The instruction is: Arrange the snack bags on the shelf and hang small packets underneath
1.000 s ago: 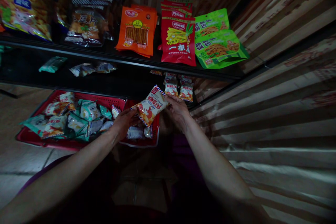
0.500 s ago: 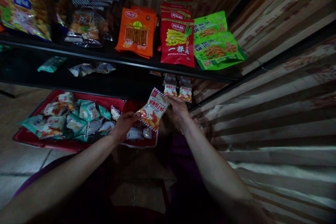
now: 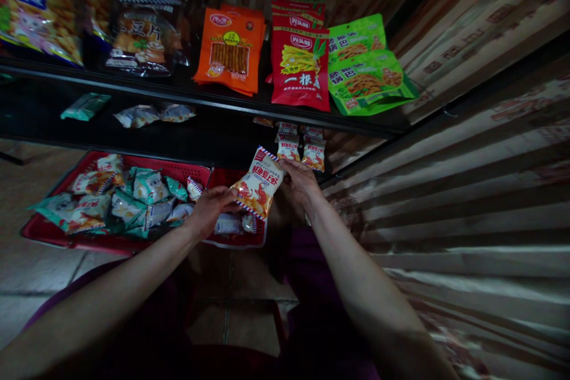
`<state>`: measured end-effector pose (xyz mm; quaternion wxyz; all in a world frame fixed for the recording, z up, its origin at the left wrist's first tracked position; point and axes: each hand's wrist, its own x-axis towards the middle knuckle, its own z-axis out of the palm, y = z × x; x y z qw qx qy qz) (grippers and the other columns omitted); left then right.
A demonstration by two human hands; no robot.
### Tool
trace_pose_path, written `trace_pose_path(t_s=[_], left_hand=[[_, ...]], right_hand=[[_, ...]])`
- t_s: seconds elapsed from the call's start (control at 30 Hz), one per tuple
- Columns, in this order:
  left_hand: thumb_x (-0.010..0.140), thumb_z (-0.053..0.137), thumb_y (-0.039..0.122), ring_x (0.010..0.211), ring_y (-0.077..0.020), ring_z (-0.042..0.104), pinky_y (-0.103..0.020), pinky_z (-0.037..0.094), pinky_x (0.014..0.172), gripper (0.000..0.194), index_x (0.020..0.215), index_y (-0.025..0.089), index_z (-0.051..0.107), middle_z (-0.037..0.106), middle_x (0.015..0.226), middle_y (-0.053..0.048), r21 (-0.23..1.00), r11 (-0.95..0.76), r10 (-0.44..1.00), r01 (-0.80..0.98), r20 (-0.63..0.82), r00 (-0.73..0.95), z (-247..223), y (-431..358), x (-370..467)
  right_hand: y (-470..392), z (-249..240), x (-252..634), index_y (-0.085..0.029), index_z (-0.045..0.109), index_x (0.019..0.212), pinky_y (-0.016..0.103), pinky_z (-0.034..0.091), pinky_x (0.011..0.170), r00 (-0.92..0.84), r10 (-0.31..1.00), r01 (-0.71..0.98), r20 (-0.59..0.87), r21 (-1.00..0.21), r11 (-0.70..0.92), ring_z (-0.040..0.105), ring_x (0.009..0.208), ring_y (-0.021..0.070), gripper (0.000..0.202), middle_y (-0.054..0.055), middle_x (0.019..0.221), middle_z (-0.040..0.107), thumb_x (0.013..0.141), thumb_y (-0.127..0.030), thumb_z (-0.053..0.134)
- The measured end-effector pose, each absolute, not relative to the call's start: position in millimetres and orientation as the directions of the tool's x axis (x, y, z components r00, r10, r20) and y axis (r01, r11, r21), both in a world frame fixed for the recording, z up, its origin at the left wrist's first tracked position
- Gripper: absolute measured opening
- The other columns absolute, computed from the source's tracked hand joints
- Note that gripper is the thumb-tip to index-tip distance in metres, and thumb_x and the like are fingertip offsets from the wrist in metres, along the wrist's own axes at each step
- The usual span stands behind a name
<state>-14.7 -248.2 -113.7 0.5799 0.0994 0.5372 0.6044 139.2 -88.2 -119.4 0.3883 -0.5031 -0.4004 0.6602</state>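
Note:
A white and orange snack bag [image 3: 258, 184] with striped ends is held tilted between both hands, above the red basket [image 3: 262, 240]. My left hand [image 3: 212, 209] pinches its lower left edge. Fingers of my right hand [image 3: 299, 181] grip its upper right side. Just behind my right hand, similar small bags [image 3: 313, 153] stand in two rows on the lower shelf [image 3: 222, 141]. In the basket to the left lie several teal bags [image 3: 150, 186] and white and orange bags [image 3: 90, 212].
On the upper shelf [image 3: 231, 101] are orange packets [image 3: 230, 50], red packets [image 3: 300, 68], green packets [image 3: 367, 80] and large bags of yellow snacks [image 3: 44, 12]. A teal packet [image 3: 85, 106] and silvery packets [image 3: 138, 116] lie on the lower shelf. A pleated curtain [image 3: 467, 190] hangs at the right.
The held bag has tilted slightly, so its printed front catches the light differently. Both hands keep their grip. The view has shifted a little.

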Motion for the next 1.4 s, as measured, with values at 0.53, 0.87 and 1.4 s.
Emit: trace_pose_path(t_s=[0.53, 0.87, 1.4], left_hand=[[0.048, 0.083, 0.044, 0.067, -0.0139, 0.062, -0.029, 0.052, 0.068, 0.041, 0.062, 0.012, 0.062, 0.066, 0.069, -0.002, 0.829, 0.243, 0.802, -0.504, -0.464, -0.377, -122.8, -244.7, -20.5], [0.06, 0.075, 0.042, 0.069, -0.016, 0.064, -0.03, 0.05, 0.071, 0.035, 0.073, 0.012, 0.064, 0.068, 0.078, -0.005, 0.853, 0.322, 0.819, -0.412, -0.469, -0.33, -125.0, -246.4, -20.7], [0.078, 0.06, 0.05, 0.138, -0.0332, 0.029, -0.05, 0.03, 0.109, 0.079, 0.143, 0.016, 0.031, 0.03, 0.149, -0.02, 0.688, 0.097, 0.969, 0.719, 0.099, -0.225, -121.8, -247.7, 3.7]], right_hand=[[-85.2, -121.2, 141.4, -0.019, 0.068, 0.068, 0.022, 0.04, 0.054, -0.261, 0.879, -0.159, -0.4, -0.88, -0.448, 0.056, 0.06, 0.0088, 0.025, -0.003, 0.065, 0.067, 0.049, -0.025, 0.083], [-86.4, -124.3, 138.7, -0.019, 0.067, 0.069, 0.023, 0.039, 0.052, -0.153, 0.924, -0.102, -0.35, -0.925, -0.367, 0.056, 0.058, 0.0095, 0.025, -0.003, 0.066, 0.067, 0.052, -0.031, 0.081], [-106.5, -122.4, 116.7, -0.019, 0.066, 0.069, 0.025, 0.04, 0.055, -0.2, 0.947, 0.015, -0.253, -0.967, -0.256, 0.054, 0.056, 0.0118, 0.024, -0.002, 0.062, 0.063, 0.056, -0.038, 0.074]])
